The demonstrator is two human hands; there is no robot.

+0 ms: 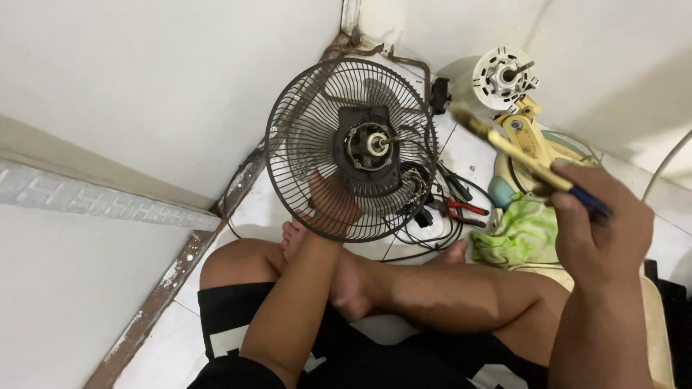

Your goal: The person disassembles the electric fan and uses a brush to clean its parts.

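Observation:
My left hand [330, 205] reaches behind the dark wire fan guard [303, 122] and holds it upright by its lower rim. The fan's motor [370, 146] sits in the guard's middle with its shaft facing me. Raised at the right, my right hand [602, 216] grips a paintbrush [522, 153] with a yellow-and-blue handle. Its bristle end points up-left, close to the guard's right edge without touching it.
I sit cross-legged on a white tiled floor in a wall corner. Behind the guard lie black cables [425, 234] and red-handled pliers [465, 210]. To the right lie a green cloth [520, 234], a pale yellow fan body [530, 140] and a white round motor part [501, 75].

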